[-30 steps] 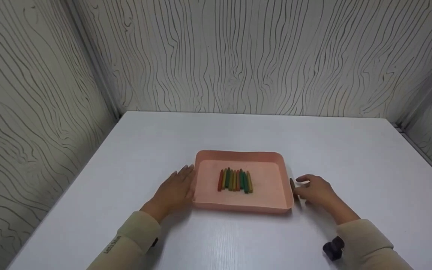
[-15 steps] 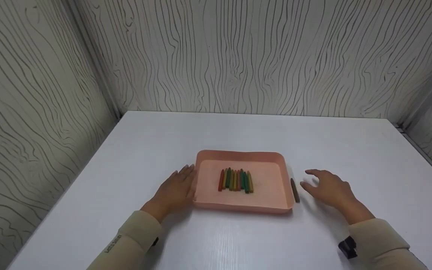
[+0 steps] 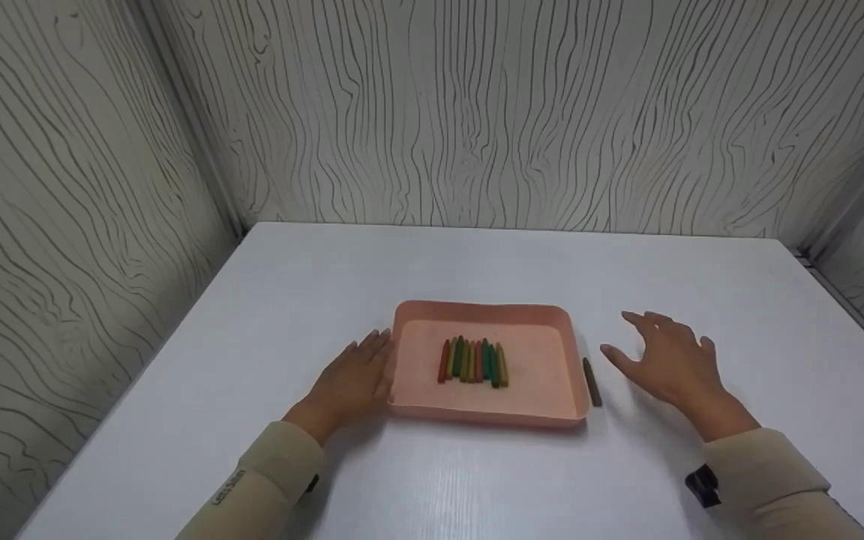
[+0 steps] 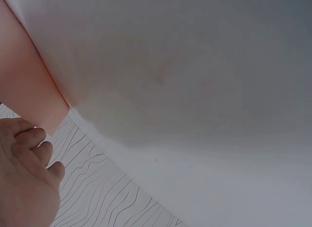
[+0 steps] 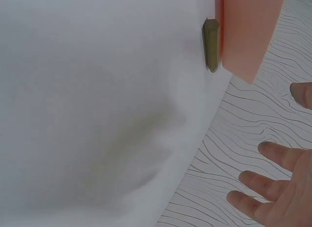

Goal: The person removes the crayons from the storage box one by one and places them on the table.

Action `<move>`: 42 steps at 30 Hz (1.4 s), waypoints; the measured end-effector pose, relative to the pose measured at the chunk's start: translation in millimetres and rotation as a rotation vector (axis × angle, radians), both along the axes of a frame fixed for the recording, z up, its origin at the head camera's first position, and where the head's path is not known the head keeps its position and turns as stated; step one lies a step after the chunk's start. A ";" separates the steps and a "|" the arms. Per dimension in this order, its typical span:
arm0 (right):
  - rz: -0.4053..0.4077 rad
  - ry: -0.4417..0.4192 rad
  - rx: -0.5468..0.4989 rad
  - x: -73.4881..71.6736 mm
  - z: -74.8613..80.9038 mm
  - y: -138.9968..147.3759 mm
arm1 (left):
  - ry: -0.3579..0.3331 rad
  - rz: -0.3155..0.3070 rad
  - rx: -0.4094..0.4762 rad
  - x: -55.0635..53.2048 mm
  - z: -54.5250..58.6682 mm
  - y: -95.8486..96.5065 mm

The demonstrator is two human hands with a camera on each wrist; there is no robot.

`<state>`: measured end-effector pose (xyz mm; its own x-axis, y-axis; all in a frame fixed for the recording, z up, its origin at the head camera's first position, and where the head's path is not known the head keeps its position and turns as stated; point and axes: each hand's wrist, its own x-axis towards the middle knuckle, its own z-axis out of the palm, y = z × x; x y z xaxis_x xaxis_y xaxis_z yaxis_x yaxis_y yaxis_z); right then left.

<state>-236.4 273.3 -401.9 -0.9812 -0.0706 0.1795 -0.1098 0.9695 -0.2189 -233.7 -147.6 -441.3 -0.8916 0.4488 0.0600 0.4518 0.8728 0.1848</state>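
Note:
A shallow pink tray (image 3: pixel 488 415) lies on the white table, holding a row of several crayons (image 3: pixel 472 363) in red, yellow, orange and green. Just outside its right wall lies a single brown-olive crayon (image 3: pixel 592 382), which also shows beside the tray wall (image 5: pixel 246 36) in the right wrist view as an olive crayon (image 5: pixel 211 45). My left hand (image 3: pixel 349 386) rests against the tray's left side with fingers extended. To the right of the lone crayon, my right hand (image 3: pixel 672 364) hovers with fingers spread and nothing in it.
The white table (image 3: pixel 477 487) spreads around the tray on all sides. Wood-grain patterned panels (image 3: pixel 469 112) stand behind it and to both sides. A dark strap piece (image 3: pixel 703 486) sits at the right sleeve.
My right hand has let go of the lone crayon and moved away to the right and back, its fingers spreading. The left hand and the tray have stayed practically in place.

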 end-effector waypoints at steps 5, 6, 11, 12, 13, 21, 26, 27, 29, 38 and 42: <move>-0.005 0.027 0.009 -3.5 9.7 -12.4 | 0.012 -0.008 -0.006 -0.3 -0.9 -0.7; -0.004 0.034 0.006 -4.1 11.5 -15.3 | 0.014 -0.010 -0.006 -0.2 -0.8 -0.9; 0.024 0.079 -0.029 -6.9 18.8 -29.5 | -0.004 0.002 0.012 1.2 -0.3 -0.9; 0.031 0.087 -0.035 -7.5 19.4 -32.4 | -0.010 0.006 0.013 1.2 -0.5 -0.9; 0.038 0.095 -0.041 -8.0 20.1 -35.4 | -0.014 0.010 0.014 1.5 -0.4 -0.9; 0.074 0.110 -0.074 -11.7 18.1 -59.3 | -0.010 0.018 0.008 1.7 -1.3 -0.6; 0.096 0.114 -0.061 -13.6 13.4 -74.2 | -0.018 0.013 0.008 2.3 -0.8 -0.2; 0.099 0.113 -0.053 -13.9 12.1 -76.9 | -0.014 0.012 0.005 2.3 -0.8 -0.1; 0.106 0.109 -0.045 -14.6 9.4 -81.8 | -0.004 0.009 -0.003 1.9 -0.6 0.1; 0.166 0.093 -0.066 -18.1 -3.2 -100.2 | 0.011 -0.002 -0.004 0.0 0.4 0.2; 0.206 0.093 -0.095 -18.6 -8.9 -106.7 | 0.000 0.002 -0.015 0.4 0.5 0.4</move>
